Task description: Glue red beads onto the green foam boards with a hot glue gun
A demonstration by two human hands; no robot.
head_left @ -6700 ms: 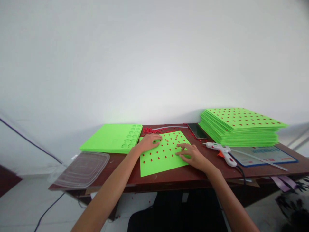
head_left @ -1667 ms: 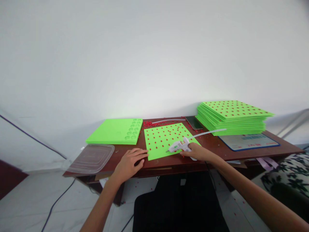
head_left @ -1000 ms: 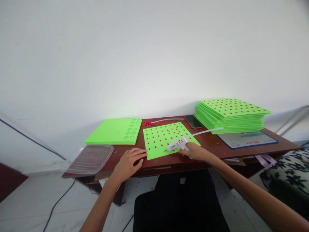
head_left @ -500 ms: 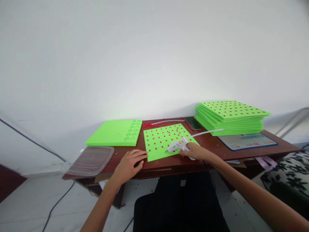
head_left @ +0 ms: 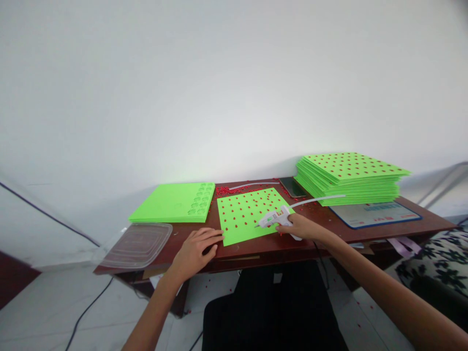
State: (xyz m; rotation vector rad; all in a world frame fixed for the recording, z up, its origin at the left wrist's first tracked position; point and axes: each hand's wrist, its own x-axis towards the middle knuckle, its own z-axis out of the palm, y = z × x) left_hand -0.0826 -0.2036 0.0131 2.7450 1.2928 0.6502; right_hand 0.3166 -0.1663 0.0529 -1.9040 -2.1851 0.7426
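Observation:
My right hand grips a white hot glue gun, its nozzle pointing left, low over a bright green sheet covered in rows of small red pieces. Out of the gun's back runs a long whitish glue stick. Whether the nozzle touches the sheet I cannot tell. My left hand lies flat with its fingers stretched out, the fingertips on the sheet's left edge. Part of the sheet's right side is hidden behind the gun.
Plain green sheets are stacked left, above a clear plastic lid. Loose red pieces and another glue stick lie at the back. To the right are a phone, a tall stack of dotted sheets and a blue-edged mat.
My right hand has shifted slightly to the right with the glue gun, its nozzle moving from lower left toward the right along the sheet. My left hand stays in place.

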